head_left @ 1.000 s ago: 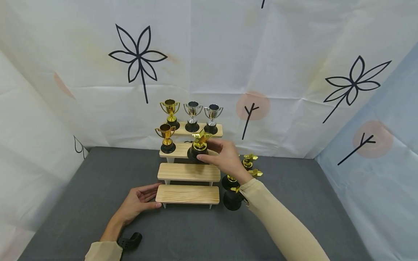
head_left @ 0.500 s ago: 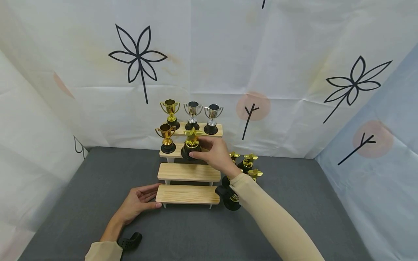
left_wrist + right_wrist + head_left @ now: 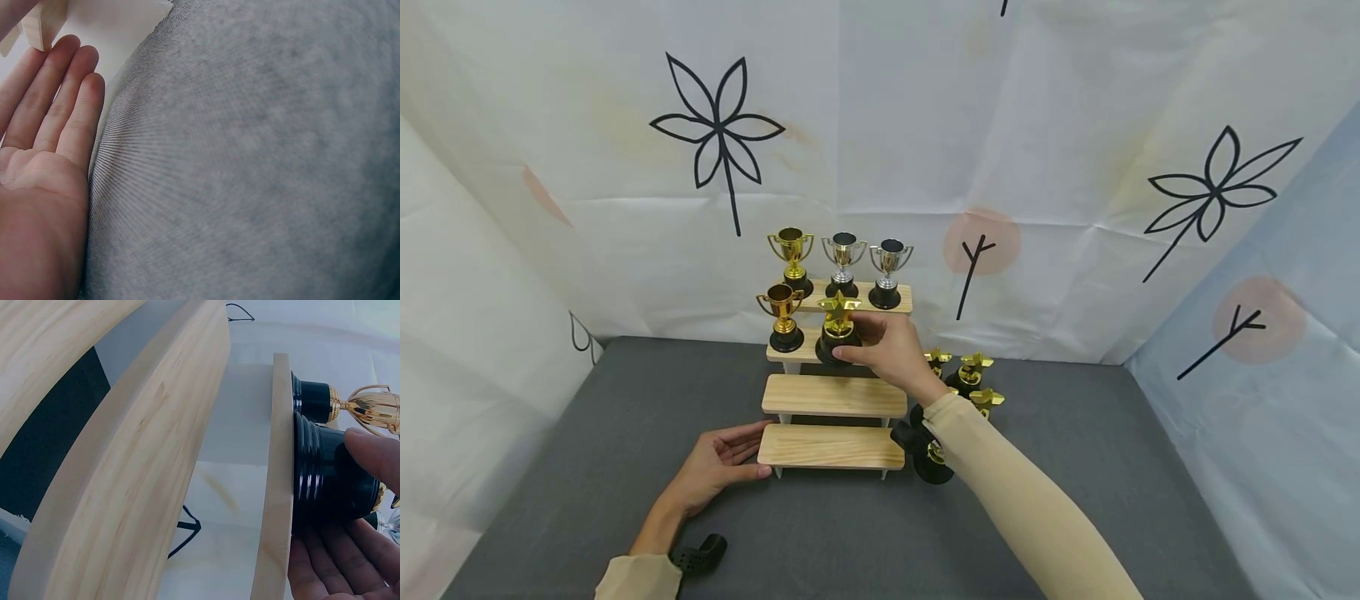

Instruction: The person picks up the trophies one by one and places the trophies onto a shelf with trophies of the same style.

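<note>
- My right hand (image 3: 891, 354) was clamped on the black base of a gold star trophy (image 3: 837, 329), thumb on the near side and fingers round the far side
- That star trophy stood upright at the second shelf (image 3: 808, 354) from the top — in the right wrist view its base looked to meet the board
- Just to its left, on the same shelf, stood a bronze-coloured cup (image 3: 781, 312) on a black base, near but apart
- My left hand (image 3: 718, 467) gripped nothing: its fingers lay extended and the thumb was spread apart from them, with the tips at the left end of the bottom shelf (image 3: 831, 447); how hard they pressed I could not tell
- Between those two levels ran the third shelf (image 3: 835, 396), pale wood like the others
- On the top shelf (image 3: 817, 303) stood a gold cup (image 3: 790, 250) at the left, then a middle silver cup (image 3: 842, 254) and a right-hand silver cup (image 3: 890, 260)
- More star trophies (image 3: 968, 375) stood on the grey cloth (image 3: 662, 375) to the right, partly hidden by my right sleeve (image 3: 1022, 508)
- Behind everything hung a white backdrop (image 3: 887, 100) with black leaf outlines
</note>
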`<action>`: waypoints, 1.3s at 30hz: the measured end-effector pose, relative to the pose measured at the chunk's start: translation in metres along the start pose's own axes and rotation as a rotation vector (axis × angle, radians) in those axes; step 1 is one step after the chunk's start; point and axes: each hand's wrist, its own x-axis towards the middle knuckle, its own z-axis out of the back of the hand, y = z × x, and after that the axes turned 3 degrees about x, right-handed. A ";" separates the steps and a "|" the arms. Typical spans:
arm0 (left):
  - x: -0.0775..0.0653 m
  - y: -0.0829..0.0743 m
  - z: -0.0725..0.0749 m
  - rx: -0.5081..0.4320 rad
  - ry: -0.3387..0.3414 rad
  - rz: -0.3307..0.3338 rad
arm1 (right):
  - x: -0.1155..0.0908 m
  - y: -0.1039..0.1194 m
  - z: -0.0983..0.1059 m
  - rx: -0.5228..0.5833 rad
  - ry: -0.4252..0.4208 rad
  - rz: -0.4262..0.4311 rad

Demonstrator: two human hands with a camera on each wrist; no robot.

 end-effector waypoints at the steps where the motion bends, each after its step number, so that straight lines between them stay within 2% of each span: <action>1: 0.000 0.000 0.000 0.000 0.000 0.001 | 0.000 0.000 0.000 0.000 -0.002 0.000; 12: 0.001 -0.002 -0.002 0.003 -0.007 0.020 | 0.001 0.000 -0.002 0.022 -0.026 -0.006; 27: 0.001 0.000 -0.002 0.004 -0.002 0.010 | -0.002 -0.002 0.001 0.045 -0.035 0.007; 39: 0.000 -0.001 -0.001 0.009 -0.008 0.025 | -0.013 -0.006 0.016 0.192 0.003 -0.034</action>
